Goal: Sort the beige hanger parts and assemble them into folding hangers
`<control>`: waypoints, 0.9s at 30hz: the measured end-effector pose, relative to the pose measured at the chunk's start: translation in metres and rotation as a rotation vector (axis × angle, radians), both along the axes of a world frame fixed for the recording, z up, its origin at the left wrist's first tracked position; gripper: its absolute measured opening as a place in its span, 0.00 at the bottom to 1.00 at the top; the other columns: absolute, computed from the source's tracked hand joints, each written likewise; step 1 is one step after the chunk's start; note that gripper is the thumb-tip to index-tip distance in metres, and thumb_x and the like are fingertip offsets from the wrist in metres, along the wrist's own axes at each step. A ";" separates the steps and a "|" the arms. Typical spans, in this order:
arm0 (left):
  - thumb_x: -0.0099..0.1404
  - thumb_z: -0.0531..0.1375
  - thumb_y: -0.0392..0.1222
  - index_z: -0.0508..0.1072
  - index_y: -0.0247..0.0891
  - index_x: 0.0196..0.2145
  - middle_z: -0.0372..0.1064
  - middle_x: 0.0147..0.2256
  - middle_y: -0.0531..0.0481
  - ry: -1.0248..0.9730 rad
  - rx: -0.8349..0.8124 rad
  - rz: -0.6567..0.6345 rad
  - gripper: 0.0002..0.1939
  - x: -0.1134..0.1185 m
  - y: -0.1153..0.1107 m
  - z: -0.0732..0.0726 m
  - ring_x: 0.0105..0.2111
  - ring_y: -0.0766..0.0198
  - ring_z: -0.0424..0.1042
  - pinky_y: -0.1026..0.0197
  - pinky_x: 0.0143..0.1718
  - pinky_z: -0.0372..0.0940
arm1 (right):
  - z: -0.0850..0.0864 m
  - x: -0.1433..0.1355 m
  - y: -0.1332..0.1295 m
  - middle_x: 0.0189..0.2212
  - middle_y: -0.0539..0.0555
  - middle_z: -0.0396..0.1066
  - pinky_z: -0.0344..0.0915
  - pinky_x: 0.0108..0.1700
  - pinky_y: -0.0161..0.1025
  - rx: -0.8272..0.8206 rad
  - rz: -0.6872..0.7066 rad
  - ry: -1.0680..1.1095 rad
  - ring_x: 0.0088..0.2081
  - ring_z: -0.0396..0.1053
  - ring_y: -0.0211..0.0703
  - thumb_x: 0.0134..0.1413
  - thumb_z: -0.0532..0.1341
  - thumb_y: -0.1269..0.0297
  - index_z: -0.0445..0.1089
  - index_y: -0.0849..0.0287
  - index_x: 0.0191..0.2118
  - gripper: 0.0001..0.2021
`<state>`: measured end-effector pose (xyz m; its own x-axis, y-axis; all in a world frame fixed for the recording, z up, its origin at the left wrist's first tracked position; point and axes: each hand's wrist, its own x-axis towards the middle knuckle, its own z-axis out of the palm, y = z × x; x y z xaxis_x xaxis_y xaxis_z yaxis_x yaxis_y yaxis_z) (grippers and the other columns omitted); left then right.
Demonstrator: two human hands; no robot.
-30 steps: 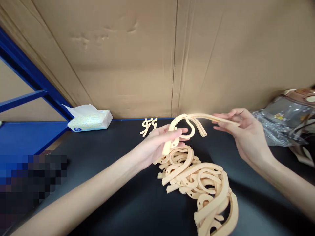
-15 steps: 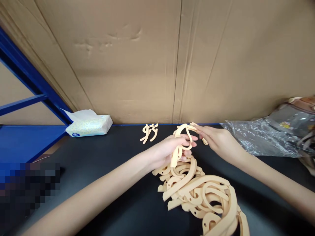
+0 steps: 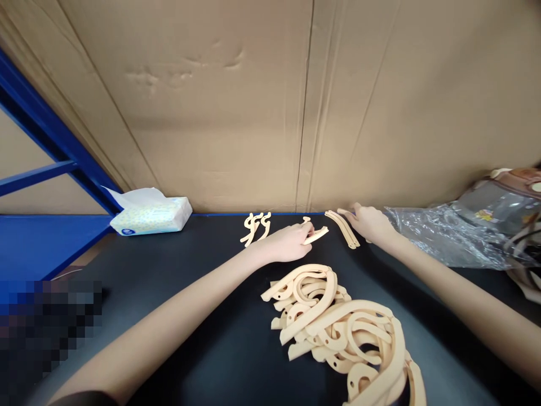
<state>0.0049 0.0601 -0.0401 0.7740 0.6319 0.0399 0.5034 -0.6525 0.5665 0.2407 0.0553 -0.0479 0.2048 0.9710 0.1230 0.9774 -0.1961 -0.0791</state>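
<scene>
My left hand point(image 3: 289, 242) is closed around a curved beige piece point(image 3: 318, 235), which looks like a plastic hanger part; one end sticks out past the fingers. My right hand point(image 3: 370, 225) grips another slim beige hanger arm point(image 3: 345, 213), mostly covered by the fingers. Just left of it, a few curved hanger arms point(image 3: 343, 230) lie side by side on the black table. Behind my left hand a small hook end point(image 3: 306, 219) shows. Nearer to me lies a heap of curved beige hanger parts point(image 3: 338, 321), overlapping one another.
Several small beige hooks point(image 3: 256, 226) lie at the back of the black table point(image 3: 203, 293), left of my left hand. A tissue pack point(image 3: 152, 217) stands at the back left. Clear plastic wrap point(image 3: 448, 237) and a transparent bag point(image 3: 499, 203) are at the right. Cardboard point(image 3: 211, 113) rises behind.
The parts held together between my hands have come apart. My left hand has lowered toward the table behind the heap, and my right has shifted right with a slim arm.
</scene>
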 end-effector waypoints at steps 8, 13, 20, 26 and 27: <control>0.60 0.52 0.37 0.64 0.36 0.40 0.65 0.43 0.42 -0.065 -0.019 0.087 0.10 -0.003 -0.008 -0.006 0.44 0.53 0.65 0.55 0.44 0.58 | -0.001 -0.024 -0.016 0.44 0.66 0.68 0.64 0.39 0.44 -0.021 0.065 -0.135 0.43 0.72 0.58 0.60 0.51 0.48 0.68 0.66 0.45 0.24; 0.65 0.52 0.54 0.63 0.39 0.37 0.66 0.34 0.49 -0.238 -0.099 0.270 0.14 -0.004 -0.004 -0.002 0.34 0.58 0.66 0.59 0.36 0.59 | -0.004 -0.030 -0.019 0.44 0.62 0.67 0.63 0.38 0.40 -0.051 0.113 -0.145 0.44 0.71 0.53 0.62 0.52 0.59 0.69 0.62 0.46 0.15; 0.68 0.44 0.61 0.55 0.39 0.24 0.55 0.22 0.54 -0.514 -0.261 0.485 0.24 0.000 0.002 0.002 0.23 0.67 0.61 0.64 0.25 0.55 | 0.007 -0.037 -0.028 0.43 0.61 0.68 0.63 0.39 0.42 0.013 0.118 -0.082 0.42 0.71 0.53 0.62 0.51 0.52 0.68 0.61 0.48 0.19; 0.71 0.47 0.46 0.57 0.39 0.31 0.63 0.27 0.54 -0.656 -0.436 0.478 0.12 0.009 -0.007 0.017 0.20 0.71 0.64 0.67 0.20 0.60 | 0.030 -0.066 -0.036 0.33 0.54 0.74 0.64 0.33 0.36 0.086 0.479 0.840 0.35 0.71 0.43 0.61 0.48 0.45 0.73 0.59 0.38 0.24; 0.71 0.46 0.45 0.57 0.39 0.32 0.65 0.28 0.53 -0.670 -0.454 0.453 0.10 0.009 -0.008 0.022 0.21 0.70 0.66 0.67 0.21 0.62 | 0.033 -0.068 -0.036 0.32 0.53 0.75 0.64 0.33 0.36 0.122 0.500 0.916 0.34 0.71 0.42 0.59 0.53 0.46 0.73 0.59 0.37 0.21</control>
<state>0.0141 0.0517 -0.0185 0.3545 0.9328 0.0643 0.1313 -0.1178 0.9843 0.1723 0.0195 -0.0147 -0.1519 0.9621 0.2263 0.5010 0.2723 -0.8215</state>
